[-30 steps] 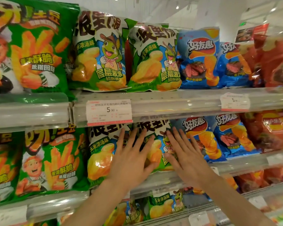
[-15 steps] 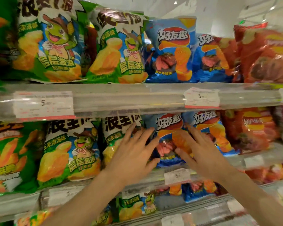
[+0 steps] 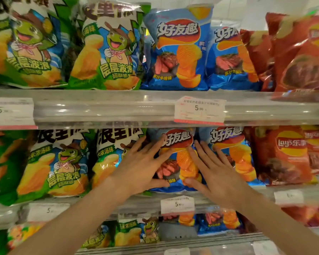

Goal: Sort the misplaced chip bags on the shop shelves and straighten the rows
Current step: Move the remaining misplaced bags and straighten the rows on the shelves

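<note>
A blue chip bag (image 3: 179, 159) with a steak picture stands on the middle shelf (image 3: 140, 201). My left hand (image 3: 142, 168) lies flat on its left side, fingers spread, partly over the neighbouring green bag (image 3: 109, 159). My right hand (image 3: 214, 172) presses flat on its right side, fingers spread, overlapping a second blue bag (image 3: 232, 153). Neither hand grips anything. Another green frog bag (image 3: 53, 166) stands further left.
The top shelf (image 3: 118, 107) carries green bags (image 3: 107, 46), blue bags (image 3: 179, 48) and red bags (image 3: 302, 56). Red Lay's bags (image 3: 284, 155) fill the middle shelf's right end. Price tags (image 3: 199, 110) hang on the rails. More bags (image 3: 133, 232) sit on the shelf below.
Both hands have moved rightwards along the middle shelf, from the green frog bags onto the blue steak bag. The view has shifted right and closer.
</note>
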Demonstrator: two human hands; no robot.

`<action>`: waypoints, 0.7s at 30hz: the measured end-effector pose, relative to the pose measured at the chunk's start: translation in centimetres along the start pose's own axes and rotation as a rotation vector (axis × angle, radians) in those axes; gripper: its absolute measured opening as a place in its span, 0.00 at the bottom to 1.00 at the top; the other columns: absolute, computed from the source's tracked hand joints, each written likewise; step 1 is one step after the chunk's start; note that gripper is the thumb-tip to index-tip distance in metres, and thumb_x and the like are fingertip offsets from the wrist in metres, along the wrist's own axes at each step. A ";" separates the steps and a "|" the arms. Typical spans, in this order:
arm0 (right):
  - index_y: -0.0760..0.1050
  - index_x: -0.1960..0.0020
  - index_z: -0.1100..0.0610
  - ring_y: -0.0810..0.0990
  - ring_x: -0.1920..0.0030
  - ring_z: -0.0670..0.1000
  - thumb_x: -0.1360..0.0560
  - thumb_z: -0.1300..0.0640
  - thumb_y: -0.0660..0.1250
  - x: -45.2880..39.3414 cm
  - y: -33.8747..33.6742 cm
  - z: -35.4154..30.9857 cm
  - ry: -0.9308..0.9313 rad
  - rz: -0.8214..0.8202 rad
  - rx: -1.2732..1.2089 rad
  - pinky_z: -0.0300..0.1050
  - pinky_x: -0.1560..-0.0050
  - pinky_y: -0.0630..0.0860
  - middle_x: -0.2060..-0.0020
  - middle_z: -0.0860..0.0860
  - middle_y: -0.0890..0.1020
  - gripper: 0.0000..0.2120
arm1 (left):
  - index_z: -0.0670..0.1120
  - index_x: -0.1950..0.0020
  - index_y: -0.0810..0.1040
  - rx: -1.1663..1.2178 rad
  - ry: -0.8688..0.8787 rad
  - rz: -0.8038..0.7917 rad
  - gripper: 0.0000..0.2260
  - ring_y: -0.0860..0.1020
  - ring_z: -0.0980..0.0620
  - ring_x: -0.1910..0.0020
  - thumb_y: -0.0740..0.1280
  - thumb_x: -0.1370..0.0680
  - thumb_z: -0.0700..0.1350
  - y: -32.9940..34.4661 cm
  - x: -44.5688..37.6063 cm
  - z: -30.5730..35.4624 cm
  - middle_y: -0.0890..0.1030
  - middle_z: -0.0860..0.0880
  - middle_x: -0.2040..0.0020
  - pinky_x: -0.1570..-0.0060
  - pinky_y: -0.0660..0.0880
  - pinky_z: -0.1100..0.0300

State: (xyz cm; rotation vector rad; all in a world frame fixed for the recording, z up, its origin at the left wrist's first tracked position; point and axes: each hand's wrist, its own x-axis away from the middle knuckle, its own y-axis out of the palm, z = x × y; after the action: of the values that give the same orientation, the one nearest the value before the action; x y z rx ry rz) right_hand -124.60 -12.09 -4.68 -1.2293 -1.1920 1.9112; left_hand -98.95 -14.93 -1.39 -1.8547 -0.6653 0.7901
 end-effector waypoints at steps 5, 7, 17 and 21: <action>0.50 0.19 0.56 0.47 0.19 0.52 0.20 0.30 0.46 -0.2 -0.1 0.2 -0.033 0.005 0.025 0.61 0.23 0.55 0.19 0.53 0.50 0.40 | 0.55 0.18 0.41 -0.003 0.011 -0.011 0.44 0.45 0.46 0.18 0.56 0.25 0.74 -0.2 -0.3 -0.2 0.37 0.48 0.18 0.22 0.38 0.44; 0.51 0.19 0.56 0.47 0.19 0.52 0.20 0.30 0.47 -0.2 0.1 0.3 -0.051 -0.015 0.021 0.62 0.23 0.56 0.19 0.52 0.51 0.40 | 0.55 0.17 0.42 -0.002 0.029 0.002 0.44 0.44 0.45 0.18 0.55 0.25 0.74 0.0 -0.2 -0.3 0.40 0.47 0.17 0.23 0.37 0.45; 0.43 0.18 0.50 0.40 0.20 0.48 0.20 0.30 0.45 0.1 0.3 0.6 -0.054 0.017 -0.102 0.57 0.21 0.48 0.19 0.48 0.43 0.38 | 0.51 0.17 0.53 0.083 -0.017 0.047 0.45 0.45 0.46 0.18 0.53 0.27 0.76 0.1 0.1 0.0 0.51 0.47 0.17 0.21 0.40 0.43; 0.50 0.18 0.53 0.46 0.19 0.51 0.17 0.37 0.48 1.1 -0.5 3.0 0.060 0.131 -0.128 0.55 0.21 0.50 0.19 0.52 0.49 0.33 | 0.50 0.23 0.67 0.109 -0.043 0.210 0.37 0.66 0.43 0.24 0.53 0.24 0.72 -0.5 -1.2 2.1 0.68 0.44 0.23 0.23 0.56 0.40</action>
State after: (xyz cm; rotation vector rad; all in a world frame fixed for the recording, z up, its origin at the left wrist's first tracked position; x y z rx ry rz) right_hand -127.81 -12.12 -4.13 -1.4544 -1.2463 1.9008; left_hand -101.37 -14.41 -1.36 -1.8312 -0.4488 0.9855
